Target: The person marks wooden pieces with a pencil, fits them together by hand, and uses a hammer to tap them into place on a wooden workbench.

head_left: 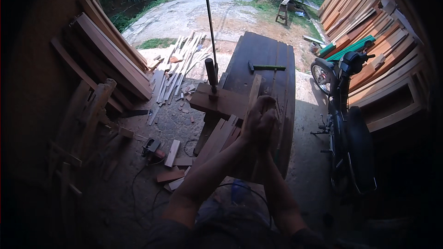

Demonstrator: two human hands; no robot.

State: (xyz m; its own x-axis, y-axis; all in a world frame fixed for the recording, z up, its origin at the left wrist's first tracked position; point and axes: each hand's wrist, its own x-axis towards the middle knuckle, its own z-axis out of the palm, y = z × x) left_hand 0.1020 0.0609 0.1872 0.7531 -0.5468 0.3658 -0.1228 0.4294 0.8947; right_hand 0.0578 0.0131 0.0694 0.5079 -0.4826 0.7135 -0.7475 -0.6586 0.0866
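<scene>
Both my hands are closed and pressed together over the dark workbench (258, 48). My left hand (255, 128) is at the near side, and my right hand (266, 106) overlaps it slightly farther out. A narrow pale wooden strip (254, 91) runs alongside them, its near end hidden by my left hand. Shade and overlapping fingers conceal what they grip, if anything. To their left, a wooden clamp block (226, 103) with an upright dark handle (211, 71) sits at the bench's side. Reddish boards (214, 140) extend from beneath it toward me. A hammer (267, 68) lies beyond my hands.
Offcuts (173, 153) and a corded power tool (153, 148) lie on the floor at left, with long strips (182, 67) farther out. Planks (108, 53) lean on the left wall. A motorcycle (350, 124) stands at right before stacked timber (360, 18).
</scene>
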